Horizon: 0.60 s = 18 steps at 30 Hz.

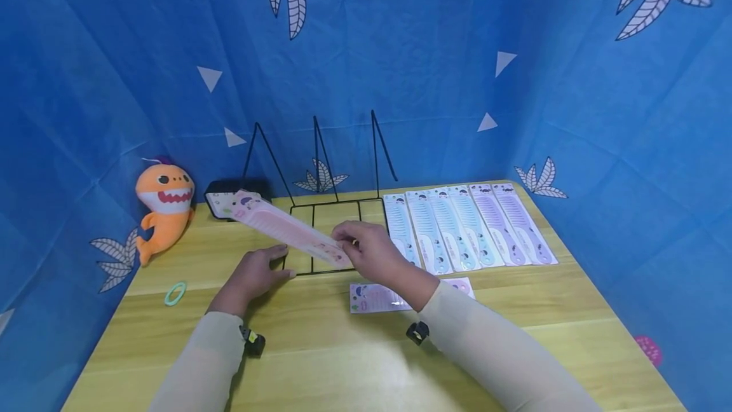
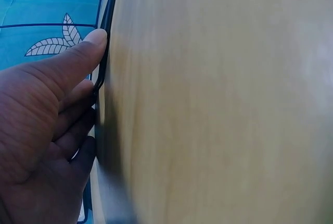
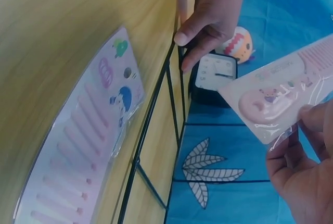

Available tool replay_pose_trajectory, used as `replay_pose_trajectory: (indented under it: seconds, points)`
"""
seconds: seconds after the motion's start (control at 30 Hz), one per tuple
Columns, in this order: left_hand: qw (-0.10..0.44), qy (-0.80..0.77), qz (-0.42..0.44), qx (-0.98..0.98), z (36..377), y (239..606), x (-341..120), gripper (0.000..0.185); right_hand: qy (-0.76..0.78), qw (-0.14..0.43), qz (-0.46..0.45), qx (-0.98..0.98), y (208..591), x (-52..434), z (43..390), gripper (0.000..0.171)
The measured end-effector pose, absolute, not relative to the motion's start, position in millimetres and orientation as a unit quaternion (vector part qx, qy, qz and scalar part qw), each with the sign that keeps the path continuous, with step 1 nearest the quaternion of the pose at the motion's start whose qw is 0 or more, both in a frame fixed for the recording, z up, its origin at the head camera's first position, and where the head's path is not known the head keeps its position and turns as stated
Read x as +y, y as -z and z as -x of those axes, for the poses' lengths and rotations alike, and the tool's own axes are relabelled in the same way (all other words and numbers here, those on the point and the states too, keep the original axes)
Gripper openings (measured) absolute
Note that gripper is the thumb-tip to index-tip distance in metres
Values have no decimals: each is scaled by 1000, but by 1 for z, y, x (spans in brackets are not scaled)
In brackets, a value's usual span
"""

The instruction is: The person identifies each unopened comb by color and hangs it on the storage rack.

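Note:
My right hand point(image 1: 370, 252) pinches one end of a packaged pink comb point(image 1: 291, 227), which slants up leftward above a black wire rack point(image 1: 326, 272). In the right wrist view, thumb and fingers meet at the clear edge of that comb's pack point(image 3: 283, 86). The left hand point(image 1: 255, 274) is at the rack's front left corner. Its thumb lies against the wire in the left wrist view, the other fingers beside it point(image 2: 47, 109). Beneath the right forearm, a second packaged pink comb point(image 1: 372, 298) lies flat on the table, partly hidden.
Blue and purple packaged combs point(image 1: 446, 227) lie in a row right of the rack. Upright wire peaks point(image 1: 317, 145) rise behind it. A black-rimmed object with a white face point(image 1: 220, 204), an orange shark toy point(image 1: 166, 208) and a green ring point(image 1: 175, 294) are at left. Blue cloth point(image 1: 366, 68) hangs behind.

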<state>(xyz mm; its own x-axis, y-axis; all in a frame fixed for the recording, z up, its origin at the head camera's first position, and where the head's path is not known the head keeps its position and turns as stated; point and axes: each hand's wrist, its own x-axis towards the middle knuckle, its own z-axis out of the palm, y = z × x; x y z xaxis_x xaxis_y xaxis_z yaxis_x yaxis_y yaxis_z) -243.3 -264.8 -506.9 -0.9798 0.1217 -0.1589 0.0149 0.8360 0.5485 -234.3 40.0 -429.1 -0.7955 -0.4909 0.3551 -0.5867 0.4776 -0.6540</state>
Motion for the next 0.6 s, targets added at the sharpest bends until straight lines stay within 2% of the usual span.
replay_pose_trajectory:
  seconds: [0.23,0.6]
  points:
    - [95,-282,-35,954,243,505,-262,69,-408,58,-306,-858,429,34,235,19]
    - [89,-270,-40,958,246,510,-265,67,-409,58,-240,-878,433,13,253,12]
